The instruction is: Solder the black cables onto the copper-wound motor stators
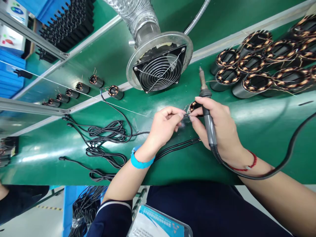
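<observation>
Both hands nearly meet: the left hand (166, 126) pinches a thin wire (187, 115), and the right hand (219, 126) steadies that spot while gripping a soldering iron (209, 128), tip pointing away. Just beyond their fingertips, a stator (192, 107) stands partly hidden, copper windings around its dark rim. Its wiring looks unfinished. Past the right hand, clustered stators (256, 84) show loose copper ends and no cables; left of the left hand, black cables (108, 131) lie coiled.
</observation>
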A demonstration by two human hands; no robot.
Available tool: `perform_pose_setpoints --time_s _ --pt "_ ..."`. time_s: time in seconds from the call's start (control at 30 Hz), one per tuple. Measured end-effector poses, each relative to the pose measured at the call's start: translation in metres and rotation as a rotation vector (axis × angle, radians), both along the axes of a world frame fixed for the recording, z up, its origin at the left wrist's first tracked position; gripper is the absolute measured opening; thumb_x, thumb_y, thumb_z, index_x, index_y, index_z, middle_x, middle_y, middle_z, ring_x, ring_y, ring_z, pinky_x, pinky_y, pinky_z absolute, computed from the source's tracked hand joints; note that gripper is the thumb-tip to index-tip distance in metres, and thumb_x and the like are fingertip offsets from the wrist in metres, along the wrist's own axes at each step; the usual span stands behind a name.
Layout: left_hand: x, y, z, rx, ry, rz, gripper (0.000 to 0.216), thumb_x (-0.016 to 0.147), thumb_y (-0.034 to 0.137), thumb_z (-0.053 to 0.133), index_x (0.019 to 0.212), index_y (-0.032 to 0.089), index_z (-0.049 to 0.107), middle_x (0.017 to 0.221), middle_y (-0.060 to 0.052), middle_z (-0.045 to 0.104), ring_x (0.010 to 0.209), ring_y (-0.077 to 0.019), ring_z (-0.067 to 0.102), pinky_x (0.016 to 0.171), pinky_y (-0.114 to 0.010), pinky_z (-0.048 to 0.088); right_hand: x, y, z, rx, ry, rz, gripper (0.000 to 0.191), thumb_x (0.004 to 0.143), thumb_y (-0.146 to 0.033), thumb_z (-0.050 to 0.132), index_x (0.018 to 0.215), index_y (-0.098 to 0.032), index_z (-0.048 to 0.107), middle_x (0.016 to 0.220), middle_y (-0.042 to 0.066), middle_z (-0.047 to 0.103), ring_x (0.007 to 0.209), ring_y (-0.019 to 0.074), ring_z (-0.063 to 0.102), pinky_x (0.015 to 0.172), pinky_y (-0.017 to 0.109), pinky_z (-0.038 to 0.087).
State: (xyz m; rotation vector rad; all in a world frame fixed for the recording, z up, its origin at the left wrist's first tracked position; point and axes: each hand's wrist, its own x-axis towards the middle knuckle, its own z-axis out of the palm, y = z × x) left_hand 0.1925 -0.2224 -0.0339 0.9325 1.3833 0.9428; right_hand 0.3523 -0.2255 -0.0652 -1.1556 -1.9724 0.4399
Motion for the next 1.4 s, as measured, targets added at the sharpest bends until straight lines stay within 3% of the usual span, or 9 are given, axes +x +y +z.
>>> perform_pose_setpoints --time_s 0.1,0.23,0.43,0.67,0.77,0.93,1.13,1.23,1.4 --pt "-0.002 -0.006 -0.007 0.325 0.249 0.030 0.010 0.085 0.012 0.065 0.078 0.017 0.070 0.091 -0.004 0.066 0.077 -0.0111 0.062 0.061 -0.022 0.048 -0.001 -0.001 0.001 -0.029 0.071 0.002 0.047 0.095 -0.022 0.056 0.140 -0.029 0.045 0.092 0.000 0.071 0.098 0.0261 0.067 0.092 0.046 0.052" --pt "-0.004 -0.011 -0.010 0.666 0.591 -0.092 0.011 0.091 0.016 0.064 0.090 0.021 0.073 0.082 -0.002 0.064 0.085 -0.0156 0.060 0.079 -0.030 0.049 0.001 0.001 -0.001 0.025 0.123 0.018 0.053 0.092 -0.018 0.062 0.141 -0.029 0.046 0.089 -0.001 0.069 0.094 0.0223 0.067 0.087 0.040 0.054" --pt "-0.007 -0.010 -0.013 0.775 0.761 -0.281 0.011 0.096 0.021 0.058 0.088 0.022 0.066 0.078 -0.002 0.062 0.078 -0.0168 0.053 0.077 -0.033 0.044 0.004 0.004 0.000 0.018 0.139 0.033 0.057 0.092 -0.018 0.064 0.144 -0.030 0.045 0.090 -0.002 0.068 0.093 0.0204 0.066 0.089 0.038 0.054" --pt "-0.011 -0.010 -0.019 0.886 0.888 -0.252 0.017 0.098 0.024 0.052 0.091 0.022 0.068 0.090 -0.005 0.064 0.087 -0.0183 0.054 0.081 -0.035 0.042 0.004 0.008 0.001 0.027 0.209 0.034 0.054 0.090 -0.016 0.064 0.140 -0.029 0.047 0.085 -0.003 0.066 0.088 0.0200 0.068 0.087 0.039 0.055" --pt "-0.011 -0.010 -0.019 0.856 0.807 -0.222 0.019 0.097 0.020 0.053 0.086 0.020 0.069 0.086 -0.004 0.064 0.084 -0.0156 0.057 0.078 -0.031 0.045 0.010 0.011 -0.002 0.002 0.146 0.096 0.053 0.091 -0.019 0.062 0.141 -0.027 0.045 0.091 -0.002 0.069 0.093 0.0215 0.068 0.090 0.042 0.053" --pt "-0.011 -0.006 -0.016 0.552 0.620 -0.215 0.017 0.088 0.008 0.060 0.083 0.019 0.071 0.085 -0.002 0.064 0.080 -0.0124 0.061 0.074 -0.026 0.050 0.018 0.017 -0.005 0.078 -0.010 0.205 0.046 0.093 -0.021 0.058 0.138 -0.027 0.047 0.097 0.000 0.073 0.095 0.0241 0.066 0.088 0.044 0.050" --pt "-0.009 -0.004 -0.016 0.413 0.501 -0.128 0.015 0.082 0.005 0.064 0.077 0.018 0.071 0.078 0.001 0.059 0.067 -0.0089 0.055 0.066 -0.024 0.048 0.016 0.022 -0.005 0.046 -0.070 0.022 0.044 0.096 -0.023 0.057 0.139 -0.024 0.048 0.097 0.003 0.073 0.093 0.0275 0.063 0.085 0.046 0.051" --pt "-0.007 -0.004 -0.014 0.363 0.449 -0.109 0.015 0.082 0.006 0.064 0.075 0.017 0.070 0.080 0.002 0.059 0.059 -0.0061 0.050 0.059 -0.022 0.044 0.018 0.016 0.000 0.049 -0.086 0.047 0.048 0.096 -0.027 0.059 0.143 -0.025 0.047 0.103 0.004 0.074 0.097 0.0287 0.064 0.086 0.047 0.052" --pt "-0.003 -0.007 -0.011 0.376 0.421 -0.103 0.016 0.079 0.002 0.063 0.071 0.016 0.067 0.080 0.002 0.060 0.059 -0.0052 0.046 0.056 -0.020 0.040 0.028 -0.007 0.015 0.079 0.033 -0.017 0.044 0.098 -0.022 0.060 0.141 -0.028 0.055 0.104 0.003 0.075 0.087 0.0220 0.070 0.082 0.039 0.056"
